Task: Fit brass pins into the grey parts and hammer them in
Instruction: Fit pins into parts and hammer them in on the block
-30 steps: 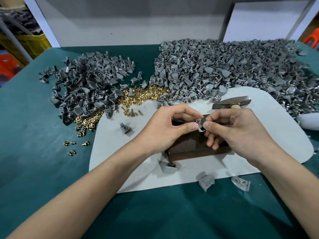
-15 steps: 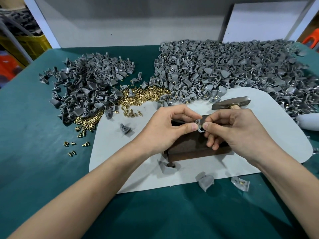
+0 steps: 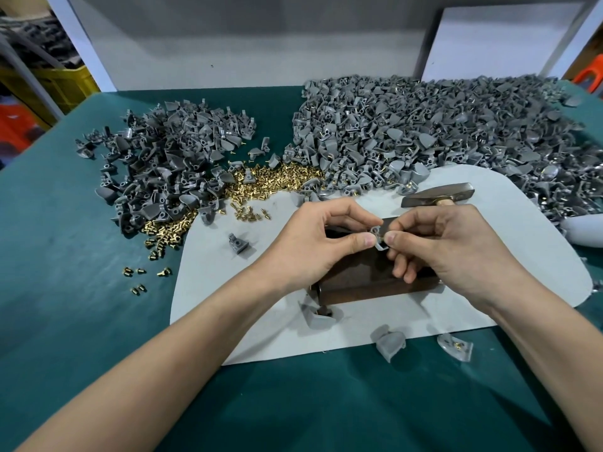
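Both hands meet over a dark brown block (image 3: 368,282) on the pale mat (image 3: 267,308). My left hand (image 3: 313,243) pinches a small grey part (image 3: 378,238) between thumb and forefinger. My right hand (image 3: 447,249) pinches the same part from the right; whether a pin sits under its fingertips is hidden. A hammer (image 3: 437,195) lies just behind my right hand, its handle under the hand. Loose brass pins (image 3: 277,179) are strewn between two heaps of grey parts, one on the left (image 3: 169,164) and a larger one at the back right (image 3: 440,132).
Single grey parts lie on the mat (image 3: 239,244), by the block's front corner (image 3: 318,316) and near the mat's front edge (image 3: 390,345), (image 3: 455,347). A few stray pins (image 3: 140,278) lie on the green tabletop (image 3: 65,256). A white board (image 3: 502,40) leans at the back right.
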`<state>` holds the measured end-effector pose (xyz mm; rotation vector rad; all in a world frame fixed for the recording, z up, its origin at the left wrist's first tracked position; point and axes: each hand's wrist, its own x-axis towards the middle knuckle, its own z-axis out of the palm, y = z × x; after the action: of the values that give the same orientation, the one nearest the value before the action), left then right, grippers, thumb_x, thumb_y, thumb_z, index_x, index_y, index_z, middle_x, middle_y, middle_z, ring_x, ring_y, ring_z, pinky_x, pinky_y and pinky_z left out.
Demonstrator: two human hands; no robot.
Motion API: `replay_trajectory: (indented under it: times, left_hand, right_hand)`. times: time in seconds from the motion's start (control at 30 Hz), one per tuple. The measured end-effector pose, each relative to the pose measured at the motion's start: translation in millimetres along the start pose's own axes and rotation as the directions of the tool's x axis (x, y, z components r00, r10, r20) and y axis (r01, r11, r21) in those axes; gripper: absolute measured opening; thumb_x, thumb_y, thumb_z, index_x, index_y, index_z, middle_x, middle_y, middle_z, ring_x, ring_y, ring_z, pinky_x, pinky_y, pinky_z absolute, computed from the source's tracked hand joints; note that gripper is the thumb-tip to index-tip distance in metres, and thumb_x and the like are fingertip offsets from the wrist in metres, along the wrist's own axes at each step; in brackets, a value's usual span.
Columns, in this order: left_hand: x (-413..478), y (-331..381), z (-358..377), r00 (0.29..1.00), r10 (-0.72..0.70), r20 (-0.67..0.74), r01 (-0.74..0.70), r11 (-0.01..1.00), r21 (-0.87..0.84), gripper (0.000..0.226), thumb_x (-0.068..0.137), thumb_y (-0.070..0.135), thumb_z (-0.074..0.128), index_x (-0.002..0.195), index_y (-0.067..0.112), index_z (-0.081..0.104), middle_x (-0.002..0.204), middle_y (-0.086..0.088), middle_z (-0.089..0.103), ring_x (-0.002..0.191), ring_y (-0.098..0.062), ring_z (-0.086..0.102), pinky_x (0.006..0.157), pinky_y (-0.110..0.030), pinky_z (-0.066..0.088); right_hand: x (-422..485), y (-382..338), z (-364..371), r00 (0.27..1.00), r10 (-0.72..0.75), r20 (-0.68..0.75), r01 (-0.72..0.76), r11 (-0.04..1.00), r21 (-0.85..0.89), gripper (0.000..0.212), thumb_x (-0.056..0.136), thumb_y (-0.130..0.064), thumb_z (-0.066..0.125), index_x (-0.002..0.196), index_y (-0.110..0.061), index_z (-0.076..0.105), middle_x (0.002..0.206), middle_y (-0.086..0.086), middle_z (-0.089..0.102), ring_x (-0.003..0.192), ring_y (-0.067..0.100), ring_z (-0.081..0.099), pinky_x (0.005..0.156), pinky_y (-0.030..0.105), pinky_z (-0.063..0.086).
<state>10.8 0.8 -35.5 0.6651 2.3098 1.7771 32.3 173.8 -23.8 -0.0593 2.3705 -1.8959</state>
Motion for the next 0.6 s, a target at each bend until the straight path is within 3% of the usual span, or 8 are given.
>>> replay_trajectory:
  times: [0.6]
  left_hand:
    - [0.2, 0.0, -0.3, 1.0, 0.011, 0.003, -0.011, 1.0, -0.006, 0.014, 0.083, -0.002, 0.068, 0.092, 0.008, 0.066, 0.086, 0.007, 0.067, 0.079, 0.007, 0.062, 0.078, -0.008, 0.045]
  right_hand:
    - [1.2, -1.6, 0.7, 1.0, 0.025, 0.014, -0.026, 0.999, 0.029, 0.014, 0.085, 0.007, 0.06, 0.072, 0.003, 0.061, 0.051, 0.009, 0.062, 0.038, 0.014, 0.056, 0.037, 0.018, 0.044]
